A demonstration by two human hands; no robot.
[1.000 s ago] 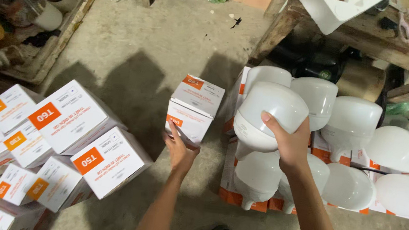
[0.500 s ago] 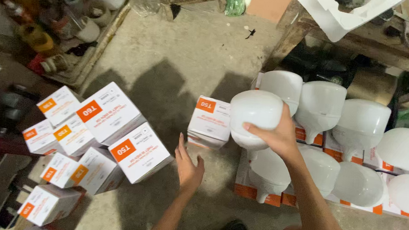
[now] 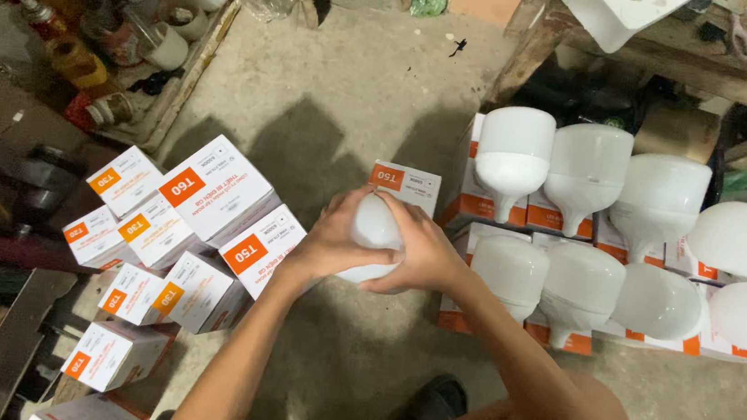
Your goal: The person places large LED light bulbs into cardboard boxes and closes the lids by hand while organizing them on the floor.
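Between both hands, white bulb (image 3: pixel 373 230), left hand (image 3: pixel 331 244) and right hand (image 3: pixel 421 253) clasping it

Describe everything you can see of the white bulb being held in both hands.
The bulb is large, with a smooth, matte white dome that looks like frosted plastic. Only part of it shows, between and under the fingers; its base is hidden. The left hand wraps one side and the right hand the other, both pressed against it. It is held above the concrete floor, just in front of a small white and orange box. Whether it touches that box cannot be told.
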